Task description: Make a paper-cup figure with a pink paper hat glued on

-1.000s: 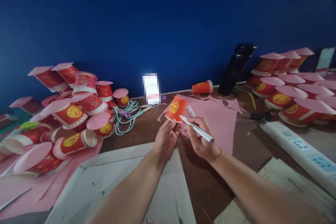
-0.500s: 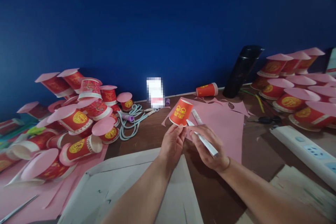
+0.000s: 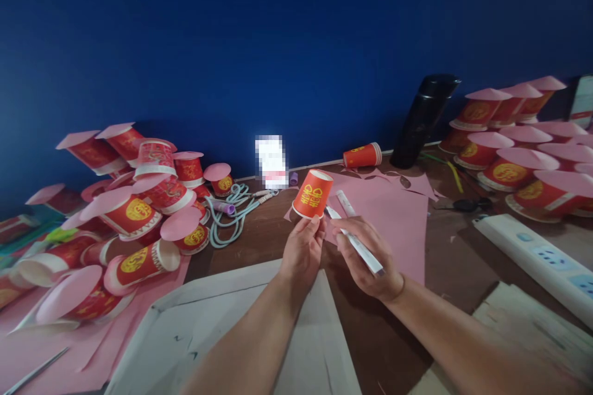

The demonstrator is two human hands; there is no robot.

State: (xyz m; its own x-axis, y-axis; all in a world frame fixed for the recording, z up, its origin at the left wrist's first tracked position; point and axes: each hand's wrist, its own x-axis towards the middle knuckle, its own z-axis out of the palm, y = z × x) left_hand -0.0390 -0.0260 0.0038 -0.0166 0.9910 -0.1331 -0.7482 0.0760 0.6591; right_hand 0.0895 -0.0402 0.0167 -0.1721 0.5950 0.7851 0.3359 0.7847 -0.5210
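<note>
A red paper cup (image 3: 313,194) with gold double-happiness characters is tilted with its narrow end up. My left hand (image 3: 303,250) grips it near its wide lower rim, with the fingers closed. My right hand (image 3: 370,256) is closed round a white marker (image 3: 362,251) that slants up to the left. The marker's dark tip is beside the cup's right lower side; whether it touches cannot be made out. Just behind lies another white stick-like piece (image 3: 345,202), partly hidden by my right hand, on a pink paper sheet (image 3: 398,222).
Red cups with pink paper discs are heaped at left (image 3: 139,210) and stacked at right (image 3: 509,173). A black bottle (image 3: 424,123), fallen red cups (image 3: 362,155), a coiled pale cable (image 3: 227,228), a white power strip (image 3: 537,259) and a white box lid (image 3: 222,321) surround my hands.
The cup has turned slightly in my left hand, so its gold characters stand more upright. The marker's tip has shifted slightly left and up. The whole view has moved a little.
</note>
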